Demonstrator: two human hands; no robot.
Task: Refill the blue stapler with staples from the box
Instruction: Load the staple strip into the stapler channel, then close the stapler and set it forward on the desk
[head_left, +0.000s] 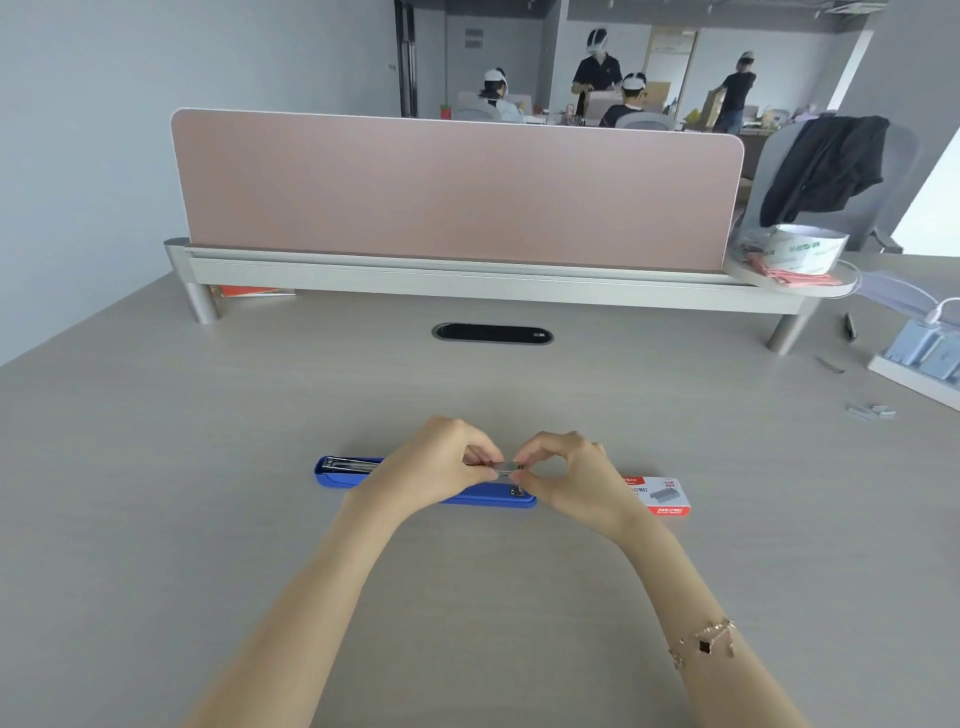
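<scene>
Head view shows the long blue plastic stapler (332, 474) lying opened flat on the pale wood-grain desk (208, 519), its metal channel facing up to take a refill. Directly above the stapler, the left hand (441, 465) and right hand (569, 475) pinch the two ends of a short silver staple strip (506, 469), probably aligning it. Right of the stapler rests the red-and-white cardboard staple box (662, 496). Open desk surrounds the stapler on every side.
</scene>
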